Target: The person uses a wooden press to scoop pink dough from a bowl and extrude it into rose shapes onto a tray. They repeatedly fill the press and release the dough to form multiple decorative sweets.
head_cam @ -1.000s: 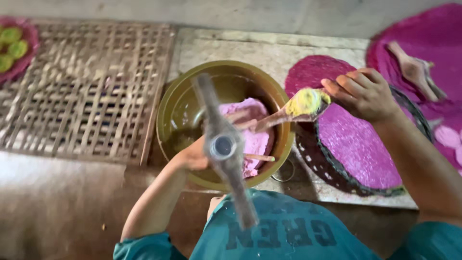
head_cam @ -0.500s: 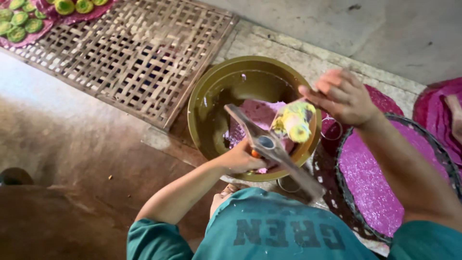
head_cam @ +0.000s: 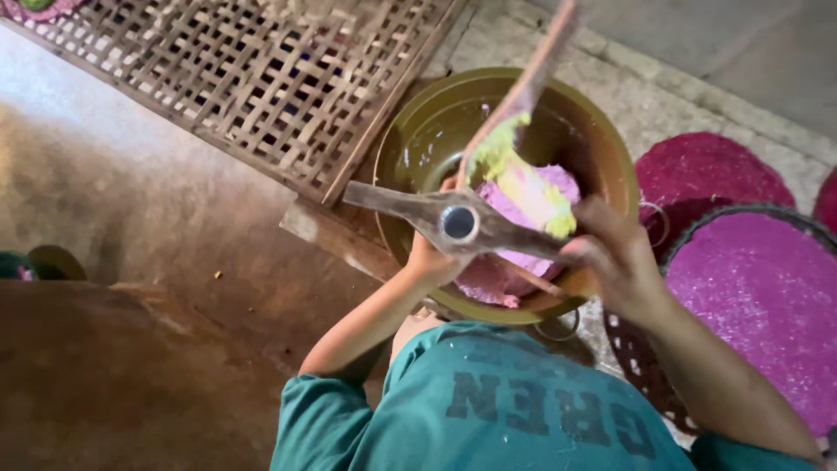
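In the middle of the frame the right hand (head_cam: 610,249) closes its grip on a lump of yellow-pink dough (head_cam: 530,194), above the brown bowl (head_cam: 410,153). The left hand (head_cam: 432,257), lower and nearer the body, holds a flat metal tool (head_cam: 458,222) lying left to right. Beyond, upper left, lies a woven bamboo rack (head_cam: 253,78).

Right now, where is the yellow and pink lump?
In the head view the lump sits over the brown bowl, right of centre, on a thin stick, just above the right hand.
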